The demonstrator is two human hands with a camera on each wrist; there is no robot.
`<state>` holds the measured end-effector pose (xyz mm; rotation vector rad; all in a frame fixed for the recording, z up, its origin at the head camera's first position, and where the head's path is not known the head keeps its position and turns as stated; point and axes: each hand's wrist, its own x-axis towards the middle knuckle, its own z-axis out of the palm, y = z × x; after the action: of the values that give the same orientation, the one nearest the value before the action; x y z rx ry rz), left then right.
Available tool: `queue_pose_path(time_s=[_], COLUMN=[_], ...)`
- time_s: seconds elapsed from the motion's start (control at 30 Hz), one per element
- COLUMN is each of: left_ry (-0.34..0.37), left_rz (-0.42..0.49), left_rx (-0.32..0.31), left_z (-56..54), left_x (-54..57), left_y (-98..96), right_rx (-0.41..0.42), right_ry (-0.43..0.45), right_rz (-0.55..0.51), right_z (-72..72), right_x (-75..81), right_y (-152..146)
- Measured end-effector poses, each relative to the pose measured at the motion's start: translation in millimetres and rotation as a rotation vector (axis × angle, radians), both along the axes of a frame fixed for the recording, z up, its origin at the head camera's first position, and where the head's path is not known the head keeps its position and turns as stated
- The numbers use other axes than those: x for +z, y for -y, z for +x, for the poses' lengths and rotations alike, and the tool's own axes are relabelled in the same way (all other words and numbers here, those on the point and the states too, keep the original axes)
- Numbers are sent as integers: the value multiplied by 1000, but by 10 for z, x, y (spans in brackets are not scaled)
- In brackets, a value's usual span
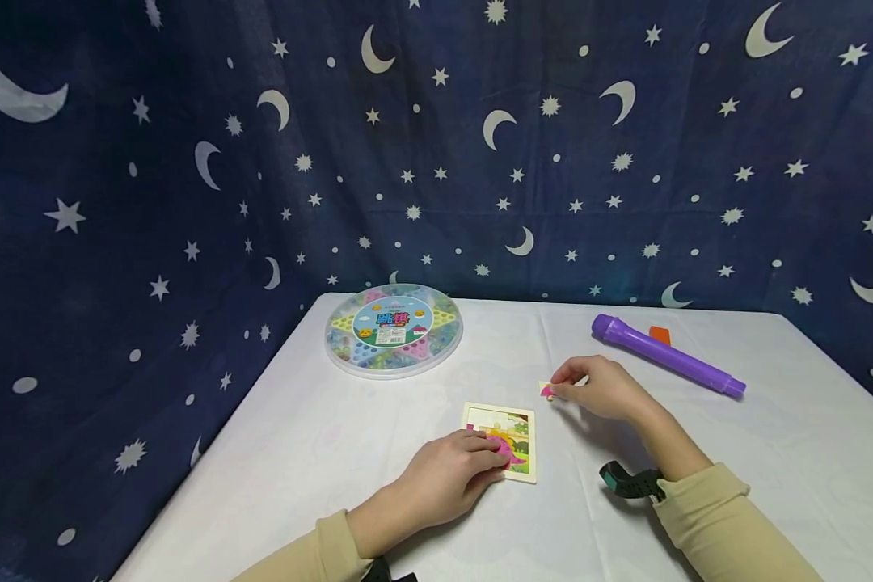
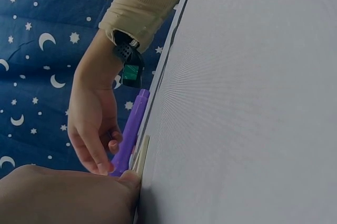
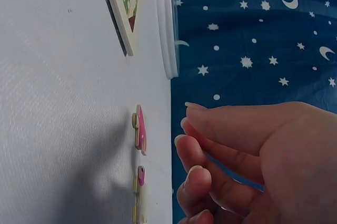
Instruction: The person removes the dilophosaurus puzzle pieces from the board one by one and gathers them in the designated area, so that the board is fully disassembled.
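A small square jigsaw puzzle [image 1: 522,475] with a pale frame and a pink dinosaur picture lies on the table. My left hand [image 1: 447,475] rests on its lower left part, fingers over the picture and thumb by the near edge. Just beyond the board's upper right corner, my right hand [image 1: 602,390] hovers over a loose pink-and-cream puzzle piece [image 1: 545,390]. In the right wrist view two pieces show on the table, a pink piece [image 3: 140,132] and a paler piece [image 3: 140,197]. The right fingers [image 3: 226,124] are loosely bent, apart from both pieces, with nothing between them.
A round, clear-lidded Chinese checkers box [image 1: 394,331] stands at the back left of the white table [image 1: 320,453]. At the back right lies a purple toy microphone [image 1: 669,356], with an orange object [image 1: 660,335] behind it. A starry dark blue curtain [image 1: 466,226] hangs behind.
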<state>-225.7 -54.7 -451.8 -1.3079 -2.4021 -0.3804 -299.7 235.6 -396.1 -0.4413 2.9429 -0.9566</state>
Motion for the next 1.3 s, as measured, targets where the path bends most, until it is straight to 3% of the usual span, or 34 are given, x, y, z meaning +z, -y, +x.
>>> queue_pose_path(time_s=[0.4,0.57,0.97,1.3], left_ry=[21,26,23,-1], left_rz=[9,16,18,-1], left_rx=[7,3,-12,-20], left_z=[9,5,0,-15], left_x=[13,12,5,8], left_y=[15,20,8,10], right_rx=[23,70,89,151], right_ry=[-5,-28,102,130], right_rz=[-1,-12,13,36], right_z=[14,16,72,126], right_x=[4,-23,-43,-29], right_y=[69,91,210,332])
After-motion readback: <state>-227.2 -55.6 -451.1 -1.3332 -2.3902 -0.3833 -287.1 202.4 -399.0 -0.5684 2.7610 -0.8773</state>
